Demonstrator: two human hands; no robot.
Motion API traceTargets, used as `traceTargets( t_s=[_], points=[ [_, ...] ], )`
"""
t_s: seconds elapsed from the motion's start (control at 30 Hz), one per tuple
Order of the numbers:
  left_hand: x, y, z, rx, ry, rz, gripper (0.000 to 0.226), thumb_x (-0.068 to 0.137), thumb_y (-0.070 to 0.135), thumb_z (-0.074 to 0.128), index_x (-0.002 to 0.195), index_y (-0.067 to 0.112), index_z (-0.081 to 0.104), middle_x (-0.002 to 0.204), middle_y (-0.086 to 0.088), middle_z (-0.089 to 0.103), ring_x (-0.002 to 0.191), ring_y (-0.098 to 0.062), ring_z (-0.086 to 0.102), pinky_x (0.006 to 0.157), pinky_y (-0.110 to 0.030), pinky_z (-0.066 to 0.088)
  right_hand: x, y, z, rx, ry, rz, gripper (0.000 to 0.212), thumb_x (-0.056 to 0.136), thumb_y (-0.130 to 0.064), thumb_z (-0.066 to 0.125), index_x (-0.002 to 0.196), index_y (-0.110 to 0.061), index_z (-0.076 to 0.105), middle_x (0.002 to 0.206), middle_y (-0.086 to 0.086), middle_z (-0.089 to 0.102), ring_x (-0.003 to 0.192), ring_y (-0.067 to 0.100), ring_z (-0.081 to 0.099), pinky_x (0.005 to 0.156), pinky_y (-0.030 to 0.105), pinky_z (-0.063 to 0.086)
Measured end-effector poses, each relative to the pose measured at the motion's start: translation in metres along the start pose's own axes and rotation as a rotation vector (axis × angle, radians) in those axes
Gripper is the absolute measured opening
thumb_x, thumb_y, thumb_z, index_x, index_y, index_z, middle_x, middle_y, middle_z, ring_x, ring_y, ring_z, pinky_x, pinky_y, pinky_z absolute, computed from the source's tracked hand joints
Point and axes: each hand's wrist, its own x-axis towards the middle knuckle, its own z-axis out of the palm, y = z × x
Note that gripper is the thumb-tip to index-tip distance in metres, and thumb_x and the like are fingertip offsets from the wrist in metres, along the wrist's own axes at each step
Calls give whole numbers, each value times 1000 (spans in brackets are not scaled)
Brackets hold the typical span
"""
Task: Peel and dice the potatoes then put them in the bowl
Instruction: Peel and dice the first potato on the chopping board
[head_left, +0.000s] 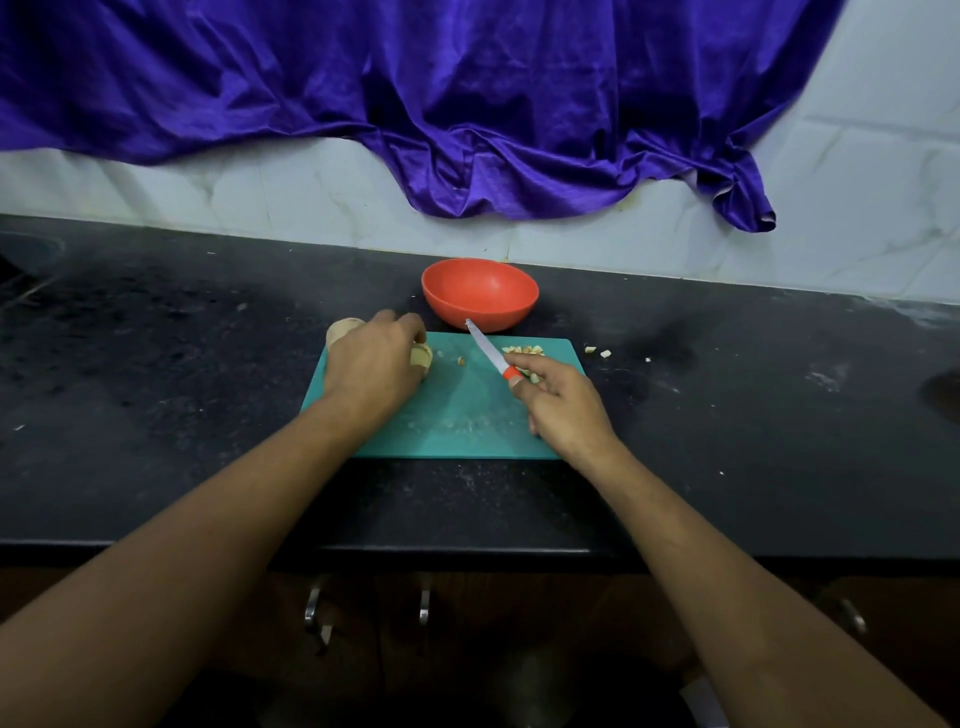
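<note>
Teal cutting board (467, 410): dicing under way, nothing in the bowl (478, 312) yet.
Left hand (374, 369) closes its grip over a peeled potato piece (422, 358) at the far left corner. Right hand (561, 405) grips the knife (488, 351), tip toward the bowl. Diced bits (524, 351) lie far right. Next, likely: bring the blade across the held piece, clear of the fingertips.

A left hand (371, 369) curls over a peeled potato piece (422, 357) at the far left of a teal cutting board (457, 415). The right hand (563, 402) grips an orange-handled knife (491, 353), blade raised towards a red bowl (483, 317) behind the board. Diced bits (524, 351) lie at the board's far right corner, and a few stray bits (597, 352) lie on the black counter (156, 364). A purple cloth (467, 104) hangs above
</note>
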Motion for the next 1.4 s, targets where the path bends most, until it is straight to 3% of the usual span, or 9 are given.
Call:
traceTargets(
  t_s=[0.17,0.37,0.5,0.67,0.87,1.17,1.3,1.4],
  points=[
    [-3,3,-7,-99,80,-10,12,88,30,67,97,24,71,93,1,72,88,-26,64,79,-37,43,1,3,2,18,-3,-9,30,99,-32,60,126,-43,68,58,3,54,52,22,52,61,48,54],
    [-3,1,-12,-90,109,44,20,96,32,66,113,28,76,111,-1,69,97,-26,65,78,-38,47,-2,1,0,35,0,1,30,100,-31,60,127,-42,68,59,4,53,54,23,50,60,50,52],
    [-7,6,-12,-151,178,85,21,96,36,66,112,29,76,108,2,66,93,-23,64,75,-38,50,-5,-3,-2,52,-6,4,30,101,-29,60,128,-40,68,59,6,51,55,23,49,60,49,52],
    [-9,9,-12,-124,150,66,23,96,30,67,117,29,76,111,2,75,105,-23,65,80,-38,48,-5,-3,-2,64,-10,4,30,101,-29,61,129,-39,68,59,5,52,53,21,50,61,49,52],
    [-8,-5,-8,-73,101,-36,20,96,28,66,114,28,75,106,-2,75,100,-29,66,78,-41,51,-4,-1,-1,63,-10,8,30,100,-31,61,128,-40,68,57,2,52,53,20,52,63,49,54],
    [-7,-4,-9,-215,195,-45,10,93,32,66,100,27,71,98,9,70,87,-17,64,71,-33,49,-3,0,0,80,-13,-1,28,100,-31,62,125,-41,69,57,2,52,52,20,50,58,47,52],
    [-12,9,-9,-257,200,148,4,93,31,66,94,26,66,90,17,60,78,-6,55,68,-24,39,-3,0,0,117,-8,5,27,99,-30,62,121,-43,71,55,2,52,50,19,50,56,43,48],
    [-17,18,5,-232,81,266,3,91,23,67,91,25,64,94,10,61,86,-12,60,69,-32,50,-3,-2,-2,170,5,8,27,100,-24,62,122,-35,72,50,-4,51,47,15,48,54,30,42]
  ],
)
